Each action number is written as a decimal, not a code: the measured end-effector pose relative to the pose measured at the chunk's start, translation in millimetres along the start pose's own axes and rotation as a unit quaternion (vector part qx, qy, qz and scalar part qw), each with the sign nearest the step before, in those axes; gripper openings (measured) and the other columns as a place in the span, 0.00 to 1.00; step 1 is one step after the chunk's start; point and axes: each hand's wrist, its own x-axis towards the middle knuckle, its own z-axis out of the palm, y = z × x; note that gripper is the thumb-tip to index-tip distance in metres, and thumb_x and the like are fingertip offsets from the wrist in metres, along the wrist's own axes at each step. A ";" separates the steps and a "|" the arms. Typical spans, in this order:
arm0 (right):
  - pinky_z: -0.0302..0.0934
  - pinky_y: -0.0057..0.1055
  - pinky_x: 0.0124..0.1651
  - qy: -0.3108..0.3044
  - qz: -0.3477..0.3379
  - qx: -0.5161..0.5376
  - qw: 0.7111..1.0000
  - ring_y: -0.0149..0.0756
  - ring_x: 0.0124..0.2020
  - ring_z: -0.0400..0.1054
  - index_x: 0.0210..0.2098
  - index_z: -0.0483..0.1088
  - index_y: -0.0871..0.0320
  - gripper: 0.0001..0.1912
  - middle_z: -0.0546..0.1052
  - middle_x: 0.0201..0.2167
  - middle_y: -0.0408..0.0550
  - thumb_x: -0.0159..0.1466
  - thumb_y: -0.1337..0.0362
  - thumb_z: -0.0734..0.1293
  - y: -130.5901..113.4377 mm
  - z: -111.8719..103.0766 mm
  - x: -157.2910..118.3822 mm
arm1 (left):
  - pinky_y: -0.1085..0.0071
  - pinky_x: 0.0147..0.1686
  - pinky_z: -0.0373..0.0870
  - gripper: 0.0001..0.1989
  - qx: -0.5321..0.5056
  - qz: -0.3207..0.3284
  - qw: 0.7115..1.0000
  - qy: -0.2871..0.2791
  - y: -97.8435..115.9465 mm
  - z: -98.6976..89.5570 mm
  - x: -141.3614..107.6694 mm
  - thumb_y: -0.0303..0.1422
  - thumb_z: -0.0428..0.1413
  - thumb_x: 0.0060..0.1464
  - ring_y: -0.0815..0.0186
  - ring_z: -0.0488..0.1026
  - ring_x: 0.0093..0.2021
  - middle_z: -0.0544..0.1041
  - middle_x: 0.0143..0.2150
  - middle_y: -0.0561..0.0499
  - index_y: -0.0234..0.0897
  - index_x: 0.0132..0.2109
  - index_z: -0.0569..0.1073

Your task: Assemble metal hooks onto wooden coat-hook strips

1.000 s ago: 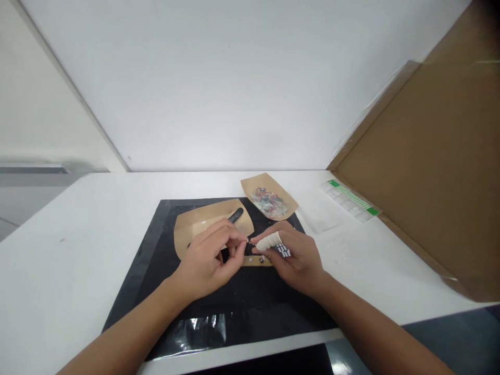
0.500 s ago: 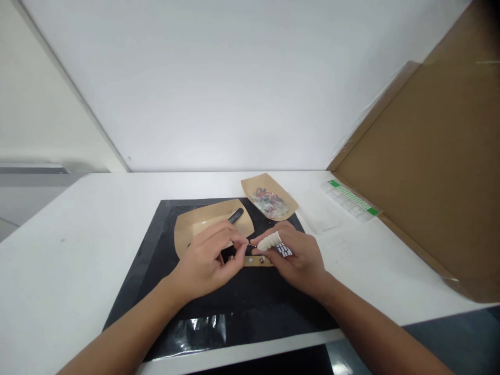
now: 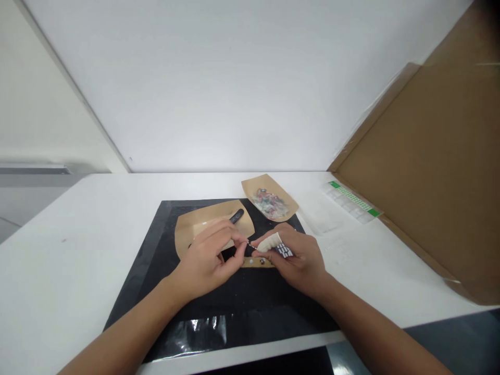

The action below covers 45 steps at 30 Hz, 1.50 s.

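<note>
Pinching a thin, dark, shiny piece (image 3: 252, 246) at nine and three o'clock, left hand (image 3: 209, 260) and right hand (image 3: 300, 260) likely steady it.

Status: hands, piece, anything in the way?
Left hand and right hand pinching small piece between them. Strip on mat, partly hidden by right hand. No obstruction visible.

Workshop-like corner: white table (image 3: 78, 250), black mat (image 3: 242, 307), paper parts trays (image 3: 253, 184)
</note>
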 end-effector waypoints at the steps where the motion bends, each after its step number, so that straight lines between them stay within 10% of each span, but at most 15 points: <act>1: 0.72 0.33 0.42 -0.001 0.002 0.001 1.000 0.36 0.38 0.80 0.36 0.78 0.50 0.04 0.85 0.36 0.42 0.68 0.66 0.74 0.6 0.2 -0.3 | 0.74 0.27 0.71 0.05 0.001 0.000 1.000 0.001 0.3 0.4 0.2 0.26 0.56 0.65 0.65 0.72 0.37 0.75 0.37 0.47 0.37 0.44 0.77; 30: 0.75 0.31 0.42 -0.012 0.208 0.237 0.949 0.39 0.39 0.82 0.31 0.79 0.53 0.07 0.86 0.37 0.44 0.60 0.64 0.80 1.9 3.1 -3.0 | 0.80 0.12 0.71 0.09 -0.199 -0.244 0.948 -0.053 5.2 1.8 -3.7 0.37 0.59 0.63 0.76 0.70 0.19 0.73 0.39 0.52 0.36 0.39 0.76; 45: 0.75 0.31 0.43 -0.007 0.259 0.330 0.908 0.38 0.39 0.82 0.30 0.79 0.54 0.08 0.86 0.37 0.45 0.58 0.63 0.81 2.1 4.5 -0.7 | 0.80 0.13 0.72 0.14 -0.271 -0.264 0.923 -0.066 9.4 1.7 -4.8 0.43 0.60 0.64 0.77 0.69 0.19 0.71 0.38 0.53 0.36 0.41 0.77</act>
